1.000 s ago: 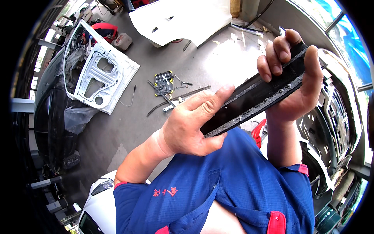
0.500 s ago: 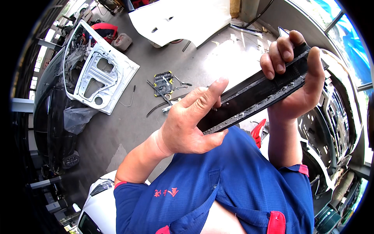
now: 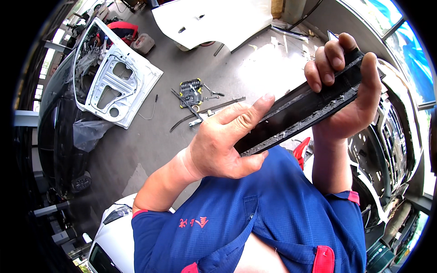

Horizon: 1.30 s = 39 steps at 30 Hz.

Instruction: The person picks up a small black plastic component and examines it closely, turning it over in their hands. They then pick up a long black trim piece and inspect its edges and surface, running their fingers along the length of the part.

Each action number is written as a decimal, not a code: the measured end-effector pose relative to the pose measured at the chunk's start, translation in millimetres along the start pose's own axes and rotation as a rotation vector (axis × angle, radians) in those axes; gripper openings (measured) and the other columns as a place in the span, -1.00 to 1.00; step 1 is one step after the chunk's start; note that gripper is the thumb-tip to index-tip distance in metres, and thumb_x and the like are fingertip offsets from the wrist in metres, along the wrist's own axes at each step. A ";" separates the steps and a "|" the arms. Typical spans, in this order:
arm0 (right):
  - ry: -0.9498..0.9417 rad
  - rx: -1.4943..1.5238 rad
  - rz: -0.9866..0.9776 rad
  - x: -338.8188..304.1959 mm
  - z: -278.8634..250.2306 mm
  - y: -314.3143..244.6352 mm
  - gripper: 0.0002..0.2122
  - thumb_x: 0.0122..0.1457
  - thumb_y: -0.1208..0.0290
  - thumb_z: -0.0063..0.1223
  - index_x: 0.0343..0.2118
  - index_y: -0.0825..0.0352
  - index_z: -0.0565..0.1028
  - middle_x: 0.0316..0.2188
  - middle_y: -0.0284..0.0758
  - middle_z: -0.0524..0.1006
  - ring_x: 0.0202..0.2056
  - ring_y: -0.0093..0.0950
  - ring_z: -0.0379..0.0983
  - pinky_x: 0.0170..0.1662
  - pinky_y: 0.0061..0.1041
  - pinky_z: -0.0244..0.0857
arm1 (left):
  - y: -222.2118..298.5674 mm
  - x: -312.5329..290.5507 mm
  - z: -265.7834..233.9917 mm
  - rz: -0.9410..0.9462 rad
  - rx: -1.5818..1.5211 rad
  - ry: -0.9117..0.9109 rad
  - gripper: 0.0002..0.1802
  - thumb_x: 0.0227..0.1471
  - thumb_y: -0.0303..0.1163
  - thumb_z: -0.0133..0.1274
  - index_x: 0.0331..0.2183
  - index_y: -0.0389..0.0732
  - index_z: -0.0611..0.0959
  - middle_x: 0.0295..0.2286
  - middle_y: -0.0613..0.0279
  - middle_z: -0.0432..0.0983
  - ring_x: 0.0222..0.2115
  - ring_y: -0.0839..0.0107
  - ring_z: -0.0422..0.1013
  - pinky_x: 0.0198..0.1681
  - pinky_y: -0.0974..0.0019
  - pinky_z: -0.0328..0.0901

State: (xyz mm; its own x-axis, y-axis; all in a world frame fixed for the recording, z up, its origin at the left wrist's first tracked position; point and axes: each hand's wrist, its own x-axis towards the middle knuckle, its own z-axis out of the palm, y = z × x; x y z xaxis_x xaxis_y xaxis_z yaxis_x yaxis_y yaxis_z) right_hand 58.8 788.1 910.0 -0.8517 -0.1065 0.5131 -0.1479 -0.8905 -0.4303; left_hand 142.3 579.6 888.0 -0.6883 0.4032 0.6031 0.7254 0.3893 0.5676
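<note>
A long black plastic trim strip (image 3: 296,113) is held up slantwise before my chest, its right end higher. Grey, crumbly-looking residue runs along its edges, and small pale flecks lie on it. My left hand (image 3: 218,143) grips the lower left end, with the thumb at the near edge and the index finger stretched along the far edge. At the upper right end, my right hand (image 3: 348,109) is wrapped round the strip, several fingers curled over the far side. Both hands cover parts of the strip's ends.
A bare white car door (image 3: 136,91) stands at the left beside a dark car (image 3: 61,145). On the floor ahead lies an open tool case (image 3: 191,93) with loose tools. A large white body panel (image 3: 218,20) is beyond. Car front parts (image 3: 387,136) stand at my right, a white car (image 3: 114,236) lower left.
My left hand has shifted slightly right along the strip, its index finger lying closer over the far edge. The right hand keeps its grip almost unmoved.
</note>
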 end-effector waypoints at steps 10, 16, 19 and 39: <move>-0.300 -0.082 -0.016 36.1 -4.4 9.7 -0.44 0.37 0.08 -0.15 0.22 0.51 0.28 -0.29 -0.31 0.33 -0.34 -0.52 0.24 -0.22 -0.46 0.24 | -23.4 -13.7 -25.3 -0.131 -0.280 0.060 -0.07 0.08 -0.16 0.16 0.35 -0.40 0.24 0.14 0.02 0.14 -0.02 0.19 0.47 0.04 0.28 0.40; -0.704 -0.322 0.093 90.2 25.7 17.0 -0.29 0.40 -0.11 -0.33 0.30 0.52 0.20 -0.24 -0.21 0.46 -0.21 -0.37 0.49 0.02 -0.24 0.42 | -60.2 16.2 -40.2 -0.380 -0.667 -0.071 -0.30 0.22 -0.20 0.05 0.28 -0.35 0.37 0.02 0.06 0.48 -0.02 0.34 0.49 0.08 0.32 0.37; -0.698 -0.564 0.230 115.9 67.7 21.5 -0.42 0.44 -0.06 -0.17 0.21 0.42 0.39 -0.18 -0.26 0.59 -0.15 -0.49 0.54 -0.01 -0.43 0.42 | -70.6 32.6 -54.5 -0.267 -0.692 -0.270 -0.23 0.28 0.04 -0.02 0.21 -0.46 0.42 0.01 -0.09 0.58 0.05 0.26 0.51 0.16 0.26 0.33; -0.696 -1.266 0.175 -38.7 18.9 65.0 -0.26 -0.09 0.71 0.25 0.27 0.36 0.29 -0.07 -0.12 0.53 -0.04 -0.14 0.51 0.05 -0.25 0.42 | -50.3 -47.2 7.7 -0.491 -1.621 0.622 -0.49 0.32 0.02 -0.16 0.08 -0.15 0.50 -0.02 0.12 0.44 0.04 0.20 0.38 0.18 0.07 0.26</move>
State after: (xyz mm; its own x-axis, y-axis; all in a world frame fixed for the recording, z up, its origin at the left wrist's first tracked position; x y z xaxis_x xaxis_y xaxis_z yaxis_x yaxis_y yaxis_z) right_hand 91.6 726.0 876.2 -0.5482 -0.6872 0.4766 -0.7187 0.0957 -0.6887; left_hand 138.2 547.3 826.7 -0.9933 0.0272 0.1126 0.0248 -0.8997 0.4359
